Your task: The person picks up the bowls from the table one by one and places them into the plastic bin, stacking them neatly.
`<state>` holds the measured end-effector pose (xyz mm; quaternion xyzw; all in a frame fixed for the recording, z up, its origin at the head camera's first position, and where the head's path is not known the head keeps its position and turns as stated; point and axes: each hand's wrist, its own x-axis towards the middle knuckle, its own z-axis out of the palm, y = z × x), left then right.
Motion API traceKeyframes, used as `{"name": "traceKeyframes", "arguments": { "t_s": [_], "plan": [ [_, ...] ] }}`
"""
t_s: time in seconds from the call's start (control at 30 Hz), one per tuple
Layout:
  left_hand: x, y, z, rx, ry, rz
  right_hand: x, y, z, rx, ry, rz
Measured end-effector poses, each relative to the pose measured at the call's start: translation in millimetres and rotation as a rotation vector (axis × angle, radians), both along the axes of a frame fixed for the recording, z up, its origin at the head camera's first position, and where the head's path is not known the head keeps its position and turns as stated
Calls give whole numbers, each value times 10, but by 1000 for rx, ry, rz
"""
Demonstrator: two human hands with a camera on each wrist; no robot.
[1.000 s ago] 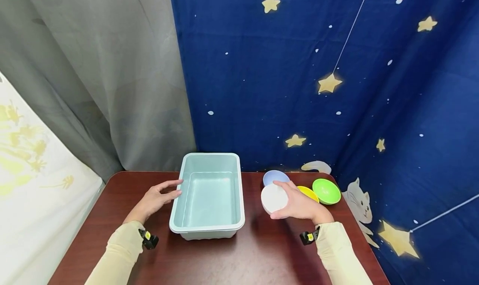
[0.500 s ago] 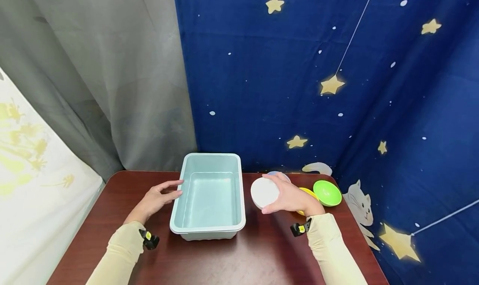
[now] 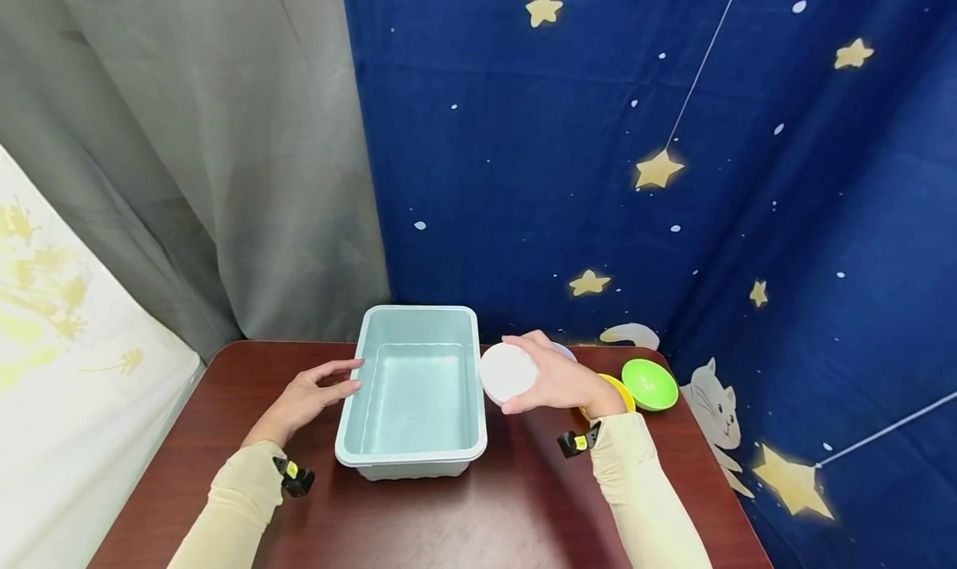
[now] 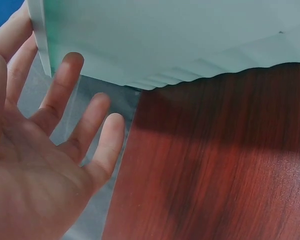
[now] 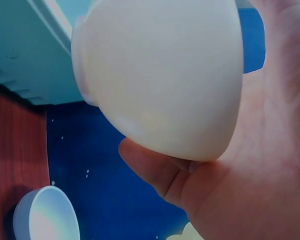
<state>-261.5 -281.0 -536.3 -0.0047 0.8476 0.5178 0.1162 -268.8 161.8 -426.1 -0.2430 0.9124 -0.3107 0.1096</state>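
Note:
My right hand [image 3: 557,378] grips a white bowl [image 3: 508,374] by its sides, up at the right rim of a pale blue-green plastic basin [image 3: 419,455]. In the right wrist view the bowl [image 5: 160,75] is tipped on its side, its foot towards the basin wall and its mouth towards my palm. At the basin's left rim, my left hand [image 3: 314,394] has its fingers spread and fingertips right at the edge. The left wrist view shows these fingers [image 4: 65,85] loosely extended beside the basin's outer wall [image 4: 165,40].
Beyond my right hand stand a light blue bowl [image 5: 50,215], partly hidden in the head view, a yellow bowl [image 3: 624,396] and a green bowl [image 3: 650,385]. They rest on the dark red wooden table [image 3: 478,519]. Grey and blue star-patterned curtains [image 3: 523,179] hang behind it.
My right hand has carried the white bowl leftward and slightly away from me, from beside the other bowls to the basin's right rim. The left hand stays at the left rim.

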Motion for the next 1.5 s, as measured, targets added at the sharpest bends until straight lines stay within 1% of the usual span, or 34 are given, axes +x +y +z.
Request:
{"name": "traceKeyframes", "arguments": {
  "t_s": [0.1,0.2,0.37,0.53,0.67,0.77,1.0,1.2,1.37,1.5],
  "plan": [
    [9,11,14,-15,2,3,-37,-49,14,10,8,7],
    [5,43,24,-22,26,-6,-66,-96,30,18,-5,4],
    [-17,78,10,-16,54,-30,-113,-190,28,-22,-47,2],
    [-24,90,-6,-12,58,-32,-154,-275,-5,-51,-50,4],
    [-14,135,4,-3,58,-35,-181,-331,-15,-62,-59,3],
    [-1,160,16,-13,64,-42,-201,-386,-6,-74,-69,5],
    [-1,180,14,-12,80,-38,-265,-522,36,-62,-59,28],
    [-20,192,-9,-24,66,-23,-306,-665,51,-42,-45,54],
    [-32,210,-10,-28,69,-39,-319,-769,54,-52,-29,50],
    [-18,219,-24,-19,57,-25,-356,-857,31,-61,-19,53]
  ]
}}
